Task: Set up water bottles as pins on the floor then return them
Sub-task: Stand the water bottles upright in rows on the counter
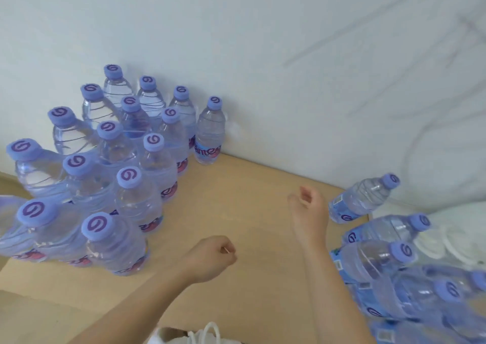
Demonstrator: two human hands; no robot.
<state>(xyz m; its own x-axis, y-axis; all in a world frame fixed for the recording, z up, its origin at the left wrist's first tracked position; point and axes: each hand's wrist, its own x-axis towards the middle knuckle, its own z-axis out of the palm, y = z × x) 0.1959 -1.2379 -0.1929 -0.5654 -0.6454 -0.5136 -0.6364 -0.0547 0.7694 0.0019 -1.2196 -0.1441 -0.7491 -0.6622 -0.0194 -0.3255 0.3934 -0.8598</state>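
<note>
Fifteen upright bottles, two empty hands

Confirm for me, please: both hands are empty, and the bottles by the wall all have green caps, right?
Not quite: the head view shows the caps are purple, not green. Both the left hand and right hand are indeed empty, and the bottles do stand by the wall.

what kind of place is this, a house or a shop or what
Probably a room in a home, though that is a guess. Water bottles stand grouped on a light wooden floor against a plain white wall, with what looks like white bedding at the right. No shelves or signs show.
</note>
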